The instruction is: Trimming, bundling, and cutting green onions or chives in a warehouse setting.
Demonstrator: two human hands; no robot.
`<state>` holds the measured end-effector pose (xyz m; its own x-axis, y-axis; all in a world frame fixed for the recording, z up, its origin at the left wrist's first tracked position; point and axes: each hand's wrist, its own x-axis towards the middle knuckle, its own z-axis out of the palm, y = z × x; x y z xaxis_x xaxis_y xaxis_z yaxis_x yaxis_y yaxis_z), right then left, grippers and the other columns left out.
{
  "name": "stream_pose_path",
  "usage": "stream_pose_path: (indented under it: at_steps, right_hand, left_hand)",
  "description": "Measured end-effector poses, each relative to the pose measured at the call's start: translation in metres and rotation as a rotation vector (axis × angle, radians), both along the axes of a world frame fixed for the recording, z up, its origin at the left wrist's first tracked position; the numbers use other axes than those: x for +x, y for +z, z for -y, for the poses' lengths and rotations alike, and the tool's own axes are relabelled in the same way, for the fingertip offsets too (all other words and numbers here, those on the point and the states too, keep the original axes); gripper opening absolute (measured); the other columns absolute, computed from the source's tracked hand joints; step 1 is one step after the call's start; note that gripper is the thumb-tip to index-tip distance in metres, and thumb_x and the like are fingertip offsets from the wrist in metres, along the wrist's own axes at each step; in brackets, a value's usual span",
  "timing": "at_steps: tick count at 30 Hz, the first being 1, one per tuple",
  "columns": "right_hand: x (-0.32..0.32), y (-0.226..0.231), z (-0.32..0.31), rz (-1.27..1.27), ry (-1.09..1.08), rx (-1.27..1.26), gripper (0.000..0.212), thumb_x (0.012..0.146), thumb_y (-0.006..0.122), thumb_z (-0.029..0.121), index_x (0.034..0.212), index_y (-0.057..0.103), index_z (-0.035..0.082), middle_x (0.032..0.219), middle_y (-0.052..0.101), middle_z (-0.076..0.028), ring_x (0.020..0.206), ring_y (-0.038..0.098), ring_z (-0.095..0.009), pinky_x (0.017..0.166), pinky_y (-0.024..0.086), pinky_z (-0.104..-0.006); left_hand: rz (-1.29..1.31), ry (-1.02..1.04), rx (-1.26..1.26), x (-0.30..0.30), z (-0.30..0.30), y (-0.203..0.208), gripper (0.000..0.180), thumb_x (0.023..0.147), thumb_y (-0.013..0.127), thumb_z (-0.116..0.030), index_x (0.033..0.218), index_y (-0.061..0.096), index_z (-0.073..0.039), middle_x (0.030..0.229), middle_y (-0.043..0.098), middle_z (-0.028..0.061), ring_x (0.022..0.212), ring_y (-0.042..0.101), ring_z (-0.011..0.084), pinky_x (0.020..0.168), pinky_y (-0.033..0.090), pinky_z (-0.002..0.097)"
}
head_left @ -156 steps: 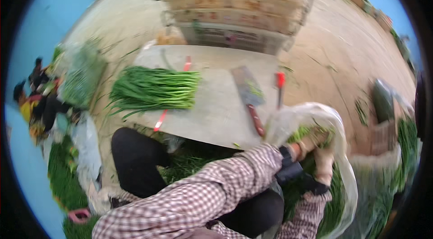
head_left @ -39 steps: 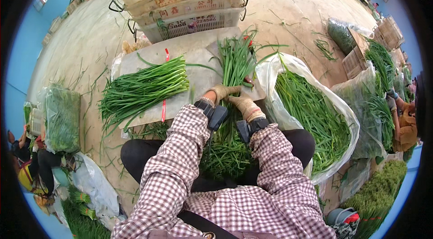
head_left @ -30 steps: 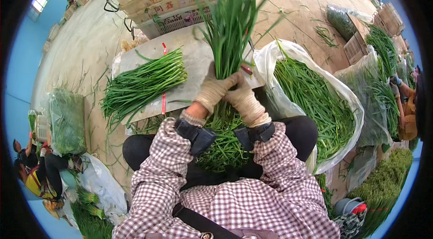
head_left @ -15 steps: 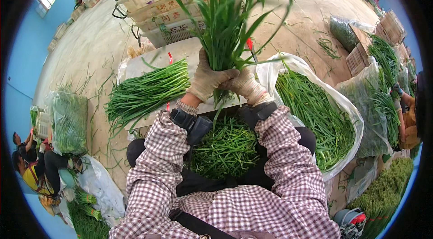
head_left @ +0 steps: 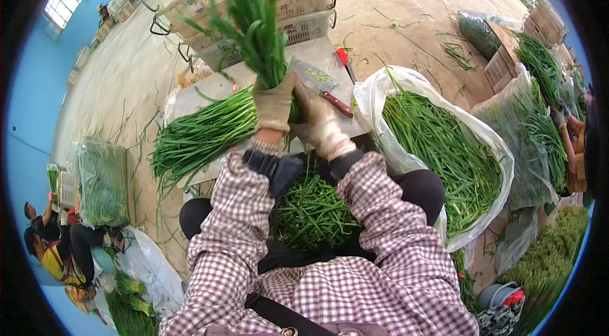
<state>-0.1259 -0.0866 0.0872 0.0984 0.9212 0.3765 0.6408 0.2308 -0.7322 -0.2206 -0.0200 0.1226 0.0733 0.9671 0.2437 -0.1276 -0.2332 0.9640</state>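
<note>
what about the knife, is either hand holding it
No, the knife lies on the pale board, its handle ungripped by left hand or right hand.

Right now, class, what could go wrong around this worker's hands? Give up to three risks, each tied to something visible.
1. The knife lies uncovered near the right hand; a sideways move might knock it or cause a cut.
2. The held bunch fans out loosely above the left hand, so leaves could slip out.
3. It stands close to the laid pile; strays might mix in.
</note>
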Motion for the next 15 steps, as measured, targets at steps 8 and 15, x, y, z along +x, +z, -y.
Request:
stream_pose_path:
  at_steps: [8, 15]
  right_hand:
    - [-0.028, -0.156, 0.058, -0.239, -0.126, -0.194, 0.045, 0.085, 0.068, 0.014, 0.126, 0.051, 0.008, 0.101, 0.066, -0.011, 0.091, 0.066, -0.022, 0.078, 0.052, -0.0305]
    - [-0.016, -0.179, 0.095, 0.346, 0.213, -1.153, 0.052, 0.089, 0.065, 0.029, 0.137, 0.048, 0.022, 0.141, 0.047, -0.008, 0.123, 0.053, -0.025, 0.097, 0.048, -0.0384]
  left_hand:
    - [0.118, -0.047, -0.035, -0.064, 0.058, 0.076, 0.007, 0.076, 0.07, -0.01, 0.076, 0.065, -0.004, 0.069, 0.065, 0.0045, 0.064, 0.061, 0.0147, 0.068, 0.051, 0.0294]
    - [0.65, -0.367, 0.096, -0.186, 0.056, 0.125, 0.021, 0.093, 0.057, -0.017, 0.075, 0.05, -0.007, 0.074, 0.047, 0.0032, 0.076, 0.054, 0.0208, 0.1, 0.044, 0.0497]
